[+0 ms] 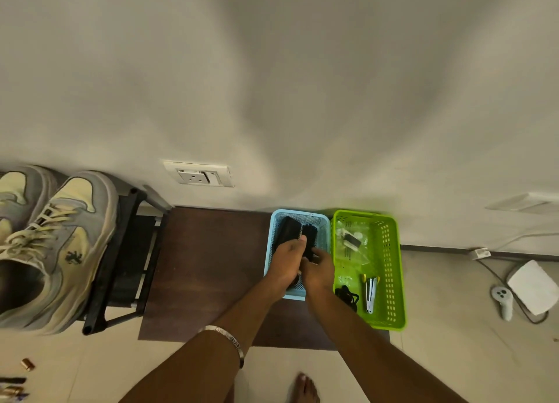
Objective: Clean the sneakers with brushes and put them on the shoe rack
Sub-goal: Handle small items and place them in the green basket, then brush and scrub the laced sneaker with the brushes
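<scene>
Two grey and pale yellow sneakers (pixel 57 245) stand side by side on a black shoe rack (pixel 121 266) at the left. A light blue basket (pixel 320 221) sits on a dark brown board (pixel 208 266) by the wall. Two black brushes (pixel 298 231) lie inside the blue basket. Both hands reach into it. My left hand (pixel 287 263) grips one black brush, thumb on top. My right hand (pixel 317 269) has its fingers curled round the other brush, right beside the left hand.
A green basket (pixel 390 269) with a stapler, a black cord and small packets stands right of the blue one. A white box (pixel 534 284), a controller (pixel 503 301) and cables lie on the floor at the right. A wall socket (pixel 198 174) is above the board. My bare foot (pixel 305 387) shows below.
</scene>
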